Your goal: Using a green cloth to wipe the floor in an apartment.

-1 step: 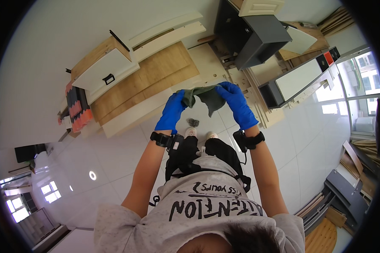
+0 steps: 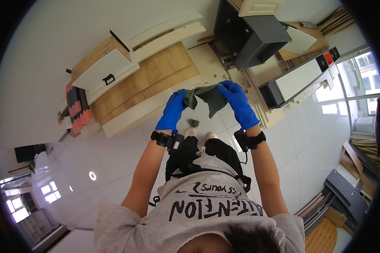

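Observation:
A dark green cloth [image 2: 211,99] is stretched between my two blue-gloved hands, with a loose flap hanging down in its middle. My left hand [image 2: 173,111] is closed on the cloth's left end. At the other end, my right hand [image 2: 237,101] pinches the cloth from above. Both hands are held out in front of my body, roughly level with each other. On the floor below the cloth, close to my shoes, lies a small grey-green clump [image 2: 193,122], too small to make out.
Wooden boards [image 2: 156,78] and a white panel with a black handle [image 2: 103,76] lie ahead on the left. A dark grey cabinet box [image 2: 261,40] stands ahead on the right, with a long grey drawer unit [image 2: 297,80] nearby. Stacked panels [image 2: 344,194] lean at the right.
The cloth's hanging flap has dropped slightly lower. My hands have barely moved and keep hold of it.

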The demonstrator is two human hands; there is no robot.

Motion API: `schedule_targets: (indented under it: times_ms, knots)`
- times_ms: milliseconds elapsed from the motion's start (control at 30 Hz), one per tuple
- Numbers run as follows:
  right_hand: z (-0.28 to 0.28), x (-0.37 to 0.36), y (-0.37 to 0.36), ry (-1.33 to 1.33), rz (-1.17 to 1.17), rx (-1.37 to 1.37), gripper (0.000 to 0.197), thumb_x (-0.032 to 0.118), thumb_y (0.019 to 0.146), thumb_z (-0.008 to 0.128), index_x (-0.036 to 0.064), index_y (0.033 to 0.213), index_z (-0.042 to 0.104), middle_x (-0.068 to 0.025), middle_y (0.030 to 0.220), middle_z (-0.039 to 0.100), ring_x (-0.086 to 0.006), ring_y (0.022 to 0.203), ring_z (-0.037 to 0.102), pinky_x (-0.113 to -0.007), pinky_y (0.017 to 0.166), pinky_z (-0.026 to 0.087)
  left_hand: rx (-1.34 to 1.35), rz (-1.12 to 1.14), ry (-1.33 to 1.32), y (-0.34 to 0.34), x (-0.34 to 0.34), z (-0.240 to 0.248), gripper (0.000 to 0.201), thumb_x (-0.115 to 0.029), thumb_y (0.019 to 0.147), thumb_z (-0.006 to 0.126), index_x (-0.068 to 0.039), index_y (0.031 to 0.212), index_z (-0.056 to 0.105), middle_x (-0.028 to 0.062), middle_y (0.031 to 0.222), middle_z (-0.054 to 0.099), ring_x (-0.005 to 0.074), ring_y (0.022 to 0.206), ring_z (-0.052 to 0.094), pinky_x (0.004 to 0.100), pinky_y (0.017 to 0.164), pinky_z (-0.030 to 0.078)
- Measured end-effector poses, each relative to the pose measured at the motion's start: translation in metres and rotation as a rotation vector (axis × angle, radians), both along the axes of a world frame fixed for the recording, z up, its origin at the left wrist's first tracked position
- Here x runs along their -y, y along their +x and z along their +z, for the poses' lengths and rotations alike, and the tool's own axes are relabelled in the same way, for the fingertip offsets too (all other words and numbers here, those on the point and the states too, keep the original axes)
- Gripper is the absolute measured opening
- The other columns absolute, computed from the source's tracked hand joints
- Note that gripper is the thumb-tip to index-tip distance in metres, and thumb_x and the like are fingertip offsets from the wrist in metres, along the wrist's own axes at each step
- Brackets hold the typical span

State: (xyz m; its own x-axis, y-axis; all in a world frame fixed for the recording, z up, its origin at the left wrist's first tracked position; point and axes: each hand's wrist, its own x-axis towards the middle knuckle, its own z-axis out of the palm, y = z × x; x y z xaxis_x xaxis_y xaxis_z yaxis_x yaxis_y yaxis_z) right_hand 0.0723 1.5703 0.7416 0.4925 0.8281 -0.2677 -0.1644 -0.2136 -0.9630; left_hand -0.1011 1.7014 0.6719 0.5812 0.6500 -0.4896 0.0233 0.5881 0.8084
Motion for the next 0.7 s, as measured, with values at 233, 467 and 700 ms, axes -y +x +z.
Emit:
schedule_targets:
  times_ms: [233,467,700]
  knots:
    - [0.038,-0.001,0.006,0.053,-0.095,0.111,0.023,0.020,0.086,0.057,0.0011,0.099,0.058,-0.0029,0.084,0.059,-0.0096,0.079,0.055,-0.023,0.073,0.043,0.002,-0.129,0.170,0.009,-0.005,0.032,0.033,-0.031,0.091,0.050,-0.003,0.108,0.057,0.0042,0.091,0.059,0.0101,0.083,0.054,0.0223,0.073,0.042]
    - [0.052,-0.001,0.015,0.078,-0.130,0.154,0.023,0.022,0.086,0.057,0.0038,0.100,0.058,-0.0028,0.086,0.059,-0.0093,0.081,0.054,-0.023,0.074,0.043,-0.212,-0.493,0.410,0.009,-0.016,0.084,0.034,-0.030,0.090,0.051,-0.001,0.104,0.060,0.0043,0.090,0.061,0.0101,0.082,0.055,0.0240,0.076,0.043]
    - [0.058,-0.011,0.023,0.024,-0.111,0.283,0.022,0.022,0.087,0.056,0.0036,0.099,0.058,-0.0032,0.086,0.059,-0.0106,0.081,0.054,-0.025,0.075,0.043,0.062,-0.790,0.327,0.008,-0.035,0.089,0.039,-0.037,0.085,0.057,-0.004,0.106,0.061,0.0037,0.088,0.061,0.0097,0.078,0.053,0.0260,0.072,0.043]
